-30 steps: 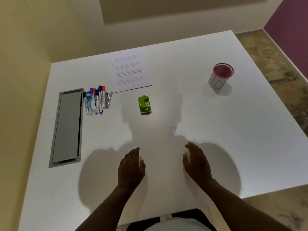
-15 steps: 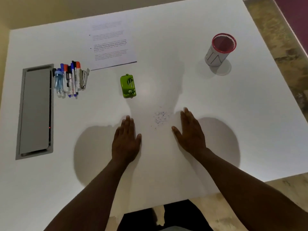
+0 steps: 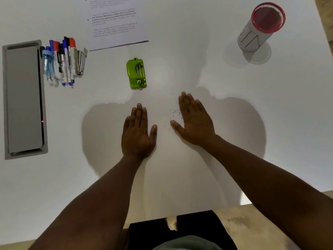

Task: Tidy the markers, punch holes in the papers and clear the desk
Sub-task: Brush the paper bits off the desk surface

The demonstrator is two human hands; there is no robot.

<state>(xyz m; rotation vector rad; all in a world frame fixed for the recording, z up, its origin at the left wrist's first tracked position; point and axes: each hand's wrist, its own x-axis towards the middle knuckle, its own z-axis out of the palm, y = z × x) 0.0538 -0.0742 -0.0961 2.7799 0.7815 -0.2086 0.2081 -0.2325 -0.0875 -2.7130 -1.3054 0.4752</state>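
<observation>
A bunch of markers point(image 3: 61, 60) lies at the left of the white desk point(image 3: 234, 123), with a metal clip point(image 3: 80, 63) beside it. A printed paper point(image 3: 115, 22) lies at the top centre. Below it sits a green hole punch point(image 3: 137, 74). A red-rimmed pen cup point(image 3: 259, 27) stands upright at the top right. My left hand point(image 3: 137, 131) rests flat on the desk with straight fingers, holding nothing. My right hand point(image 3: 195, 120) lies flat too, beside small paper bits point(image 3: 173, 114) scattered between the hands.
A grey metal cable flap point(image 3: 23, 100) is set into the desk at the far left. The desk's front edge runs just before my body, and the floor shows at the lower right.
The view has tipped down and closer to the desk. Both hands have slid forward, and the right hand now lies next to the paper bits.
</observation>
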